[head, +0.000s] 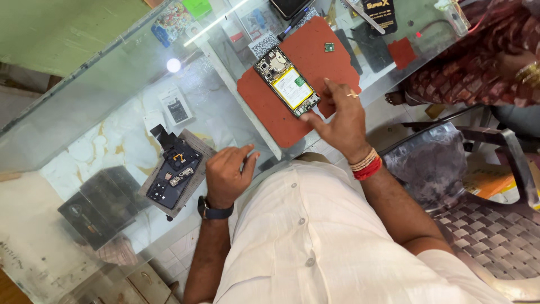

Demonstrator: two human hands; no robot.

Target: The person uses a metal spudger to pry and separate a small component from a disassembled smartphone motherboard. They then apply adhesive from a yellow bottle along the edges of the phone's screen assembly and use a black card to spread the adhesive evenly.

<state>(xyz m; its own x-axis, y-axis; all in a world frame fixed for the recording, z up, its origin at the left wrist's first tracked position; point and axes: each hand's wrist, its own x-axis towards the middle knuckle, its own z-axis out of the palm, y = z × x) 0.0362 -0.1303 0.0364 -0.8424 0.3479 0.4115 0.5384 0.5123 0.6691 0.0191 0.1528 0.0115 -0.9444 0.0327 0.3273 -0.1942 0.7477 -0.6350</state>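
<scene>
We had our right hand (342,118) spread, fingertips touching the opened phone (286,81) on the red mat (264,107); our left hand (226,174) rested loosely curled, empty

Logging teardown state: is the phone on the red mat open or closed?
Open. The phone lies on the mat with its back off, battery and board exposed.
</scene>
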